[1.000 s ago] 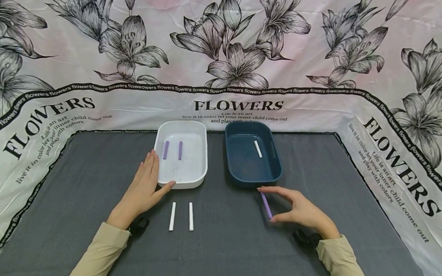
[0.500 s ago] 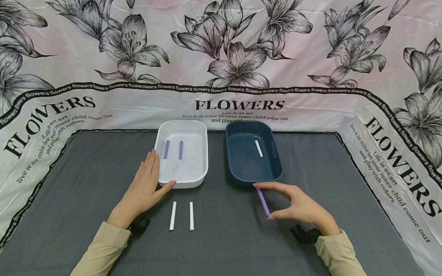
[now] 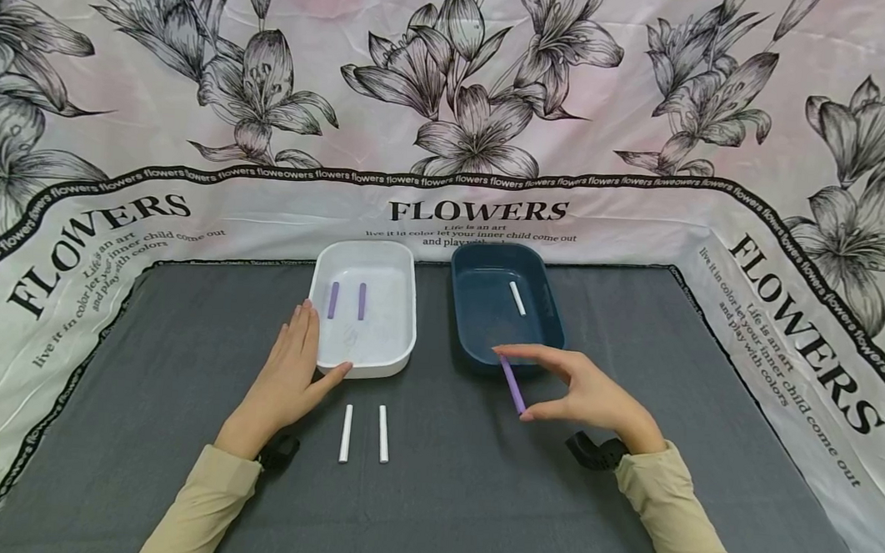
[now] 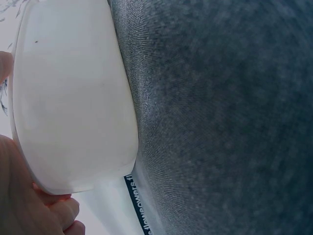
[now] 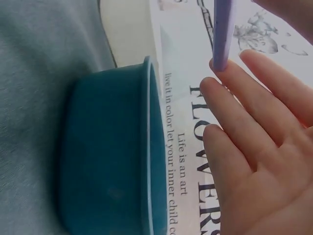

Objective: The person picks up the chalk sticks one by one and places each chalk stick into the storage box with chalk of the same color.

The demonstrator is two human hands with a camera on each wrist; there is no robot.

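Note:
My right hand pinches a purple chalk stick end to end between thumb and a fingertip. It holds the tilted stick over the near edge of the dark blue tub. In the right wrist view, one end of the purple chalk meets a fingertip beside the tub's wall. My left hand rests against the white tub, straight fingers along its left side and thumb at the front rim. Two purple chalks lie in the white tub, one white chalk in the blue tub.
Two white chalk sticks lie side by side on the grey cloth in front of the white tub. Behind both tubs the flower-printed cloth rises. Each wrist wears a black band.
My right hand has moved left and away from me with the purple chalk, from in front of the blue tub to its near rim. The left hand has stayed put.

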